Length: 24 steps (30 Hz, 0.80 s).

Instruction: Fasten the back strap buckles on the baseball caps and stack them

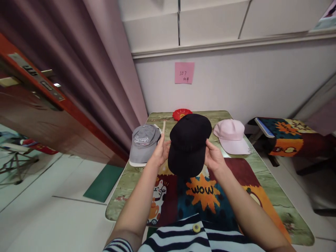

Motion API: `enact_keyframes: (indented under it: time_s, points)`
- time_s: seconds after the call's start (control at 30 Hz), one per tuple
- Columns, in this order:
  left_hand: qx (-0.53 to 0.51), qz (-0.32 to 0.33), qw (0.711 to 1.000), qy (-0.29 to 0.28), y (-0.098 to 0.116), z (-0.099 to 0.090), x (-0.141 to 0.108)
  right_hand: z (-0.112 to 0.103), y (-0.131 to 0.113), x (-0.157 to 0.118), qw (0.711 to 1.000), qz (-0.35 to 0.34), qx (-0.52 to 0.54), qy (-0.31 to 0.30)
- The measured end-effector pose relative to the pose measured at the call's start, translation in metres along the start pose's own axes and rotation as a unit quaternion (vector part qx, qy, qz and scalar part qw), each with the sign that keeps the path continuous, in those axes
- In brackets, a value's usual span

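Observation:
A plain black cap (189, 140) is held up over the table, its brim pointing down toward me. My left hand (161, 152) grips the cap's left edge, and part of its fingers is hidden behind the cap. On the opposite side my right hand (214, 154) holds the other edge, thumb in front. Just left of my left hand lies a grey cap (145, 140) with white "Always" lettering. A pink cap (232, 134) sits to the right of my right hand. Behind the black cap is a red scalloped dish (181, 113), partly covered.
The table (265, 175) has a green wood-pattern top and a colourful "WOW" mat (203, 190). A pink note (184, 72) is stuck on the wall. Curtain (112, 63) and a door (68, 115) stand at left; a stool with a patterned cover (286, 134) is at right.

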<state>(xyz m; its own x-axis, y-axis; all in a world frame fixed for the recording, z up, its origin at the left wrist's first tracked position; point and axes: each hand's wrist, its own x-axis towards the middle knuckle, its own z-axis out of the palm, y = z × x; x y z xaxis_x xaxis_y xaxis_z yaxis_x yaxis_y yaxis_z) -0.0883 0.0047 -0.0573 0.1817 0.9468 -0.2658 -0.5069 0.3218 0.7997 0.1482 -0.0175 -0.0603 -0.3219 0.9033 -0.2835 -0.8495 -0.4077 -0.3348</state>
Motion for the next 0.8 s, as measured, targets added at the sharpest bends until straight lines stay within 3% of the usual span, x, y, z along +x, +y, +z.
enact_keyframes:
  time_s: [0.07,0.13,0.27,0.43,0.6,0.8]
  points:
    - [-0.067,-0.069,0.993,-0.073,-0.006,0.001,-0.004,-0.003,0.000,0.001,1.000,0.012,0.005,0.004]
    - [-0.111,-0.064,0.988,-0.091,-0.011,0.006,-0.008,-0.008,0.002,0.003,1.000,0.013,0.008,0.009]
    - [-0.145,-0.007,0.986,-0.078,-0.016,0.019,-0.015,-0.019,0.003,0.006,1.000,0.002,-0.001,0.006]
    - [-0.110,0.051,0.989,-0.084,-0.014,0.030,-0.019,-0.033,0.003,0.007,0.996,-0.020,-0.087,-0.016]
    - [-0.073,0.042,0.994,-0.074,-0.016,0.026,-0.013,-0.046,-0.002,0.010,0.990,-0.033,-0.135,-0.030]
    - [-0.079,-0.018,0.996,-0.029,-0.024,0.015,0.002,-0.052,-0.011,0.015,0.985,0.035,-0.170,-0.003]
